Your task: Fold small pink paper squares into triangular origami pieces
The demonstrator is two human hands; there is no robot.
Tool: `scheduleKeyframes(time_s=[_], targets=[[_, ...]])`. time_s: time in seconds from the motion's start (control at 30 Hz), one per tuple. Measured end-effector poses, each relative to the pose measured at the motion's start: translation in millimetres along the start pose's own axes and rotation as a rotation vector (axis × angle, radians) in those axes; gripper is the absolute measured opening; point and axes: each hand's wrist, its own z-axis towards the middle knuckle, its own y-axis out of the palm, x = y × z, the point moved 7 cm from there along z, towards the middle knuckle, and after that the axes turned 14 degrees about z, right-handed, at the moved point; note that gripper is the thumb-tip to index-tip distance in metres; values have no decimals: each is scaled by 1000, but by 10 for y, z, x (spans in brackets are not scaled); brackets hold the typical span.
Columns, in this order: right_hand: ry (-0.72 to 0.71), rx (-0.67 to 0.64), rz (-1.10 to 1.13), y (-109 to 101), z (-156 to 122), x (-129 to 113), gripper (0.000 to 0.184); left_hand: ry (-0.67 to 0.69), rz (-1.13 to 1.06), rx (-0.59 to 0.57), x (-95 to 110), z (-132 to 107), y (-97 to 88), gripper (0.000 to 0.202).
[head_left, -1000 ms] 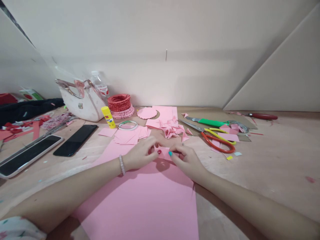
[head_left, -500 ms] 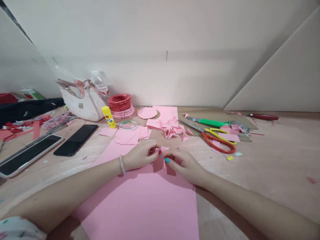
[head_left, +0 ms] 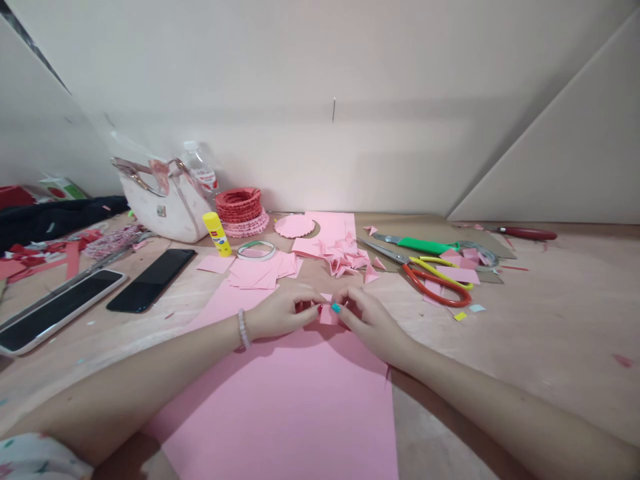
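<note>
My left hand point(head_left: 283, 310) and my right hand point(head_left: 373, 320) meet at the fingertips above a large pink paper sheet point(head_left: 300, 407). Both pinch a small folded piece of pink paper point(head_left: 328, 315), partly hidden by my fingers. Just beyond my hands lie loose pink paper squares point(head_left: 255, 273) and a heap of folded pink paper triangles point(head_left: 343, 257). A bead bracelet point(head_left: 243, 329) circles my left wrist.
On the wooden table point(head_left: 525, 313) lie orange-and-yellow-handled scissors point(head_left: 435, 280), green-handled scissors point(head_left: 420, 245), a glue stick point(head_left: 217, 235), a tape roll point(head_left: 256, 251), and several phones point(head_left: 151, 280). A white handbag point(head_left: 160, 210) and red paper coil point(head_left: 239, 205) stand behind.
My hands have drawn closer together. The small pink paper piece now sits tighter between my fingertips and looks more compactly folded than a second ago.
</note>
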Motion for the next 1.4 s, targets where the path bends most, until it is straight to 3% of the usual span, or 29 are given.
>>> scheduleKeyframes(time_s=[0.13,0.4,0.83,1.07,1.4], targets=[[-26,6,-41,-6,10,-21,10,41,-39,-58,38,-8,18,29],[-7,28,22,-9,16,3,10,-17,-102,-137,32,-18,36,24],[-28,28,-89,-23,17,-33,11,13,-27,-88,22,-32,49,19],[22,4,-2,-1,17,-18,13,29,31,-40,20,-20,16,21],[281,100,578,-7,17,258,25,-9,28,13,35,-10,-9,22]])
